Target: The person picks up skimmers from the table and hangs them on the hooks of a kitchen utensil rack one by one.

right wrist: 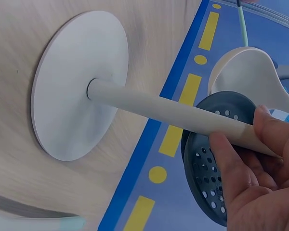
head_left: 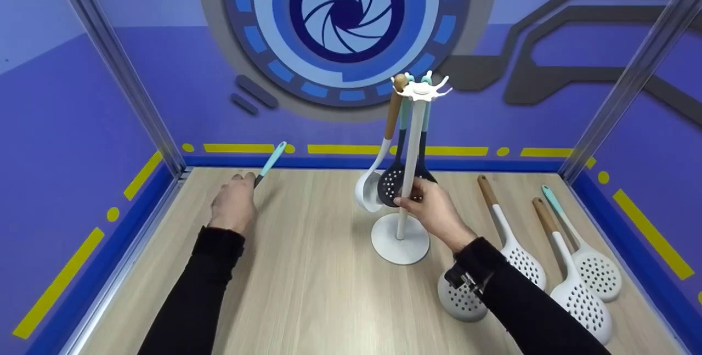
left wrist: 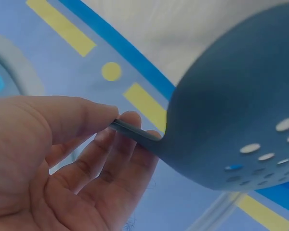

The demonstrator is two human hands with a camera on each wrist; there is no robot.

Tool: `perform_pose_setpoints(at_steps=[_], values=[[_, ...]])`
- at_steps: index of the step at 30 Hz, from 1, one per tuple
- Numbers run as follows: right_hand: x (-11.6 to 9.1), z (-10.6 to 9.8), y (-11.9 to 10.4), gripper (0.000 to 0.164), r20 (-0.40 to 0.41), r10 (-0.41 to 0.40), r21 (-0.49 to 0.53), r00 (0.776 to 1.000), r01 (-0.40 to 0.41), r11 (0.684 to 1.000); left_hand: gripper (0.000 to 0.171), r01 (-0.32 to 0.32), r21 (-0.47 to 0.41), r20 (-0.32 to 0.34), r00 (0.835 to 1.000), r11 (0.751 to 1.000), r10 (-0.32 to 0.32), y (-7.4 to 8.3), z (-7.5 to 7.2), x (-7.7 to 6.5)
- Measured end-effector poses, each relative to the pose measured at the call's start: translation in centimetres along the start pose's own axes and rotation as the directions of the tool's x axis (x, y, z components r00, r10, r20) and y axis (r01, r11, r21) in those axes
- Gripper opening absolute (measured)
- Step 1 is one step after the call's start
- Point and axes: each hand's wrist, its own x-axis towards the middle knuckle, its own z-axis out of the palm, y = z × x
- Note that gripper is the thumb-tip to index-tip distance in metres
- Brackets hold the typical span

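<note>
Between thumb and fingers my left hand (head_left: 235,201) pinches the thin neck of a dark skimmer (left wrist: 231,96), over the left part of the table. Its mint handle (head_left: 272,160) points up and away; in the head view the hand hides its bowl. My right hand (head_left: 433,209) grips the lower pole of a white utensil stand (head_left: 400,251), thumb on one side and fingers on the other. From the hooks at its top hang a white ladle (head_left: 362,193) with a wooden handle and two dark skimmers (head_left: 388,182) with mint handles, close behind the pole.
On the wooden table (head_left: 312,289), several white skimmers (head_left: 581,311) lie at the right, with wooden or mint handles. One white skimmer (head_left: 463,300) lies partly under my right forearm. Blue printed walls (head_left: 164,80) and metal posts (head_left: 630,69) border the table.
</note>
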Motion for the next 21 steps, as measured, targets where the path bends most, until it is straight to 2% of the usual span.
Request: perform_pose_setpoints(at_steps=[11, 21], values=[[0.0, -0.2, 0.2, 0.021, 0.027, -0.019, -0.024, 0.999, 0.02, 1.0, 0.041, -0.055, -0.044, -0.079, 0.995, 0.997, 0.052, 2.8, -0.5, -0.2], [0.0, -0.3, 0.2, 0.02, 0.043, -0.02, -0.025, 0.999, 0.021, 0.999, 0.041, -0.11, -0.07, -0.126, 0.987, 0.991, 0.1, 5.1, -0.7, -0.6]])
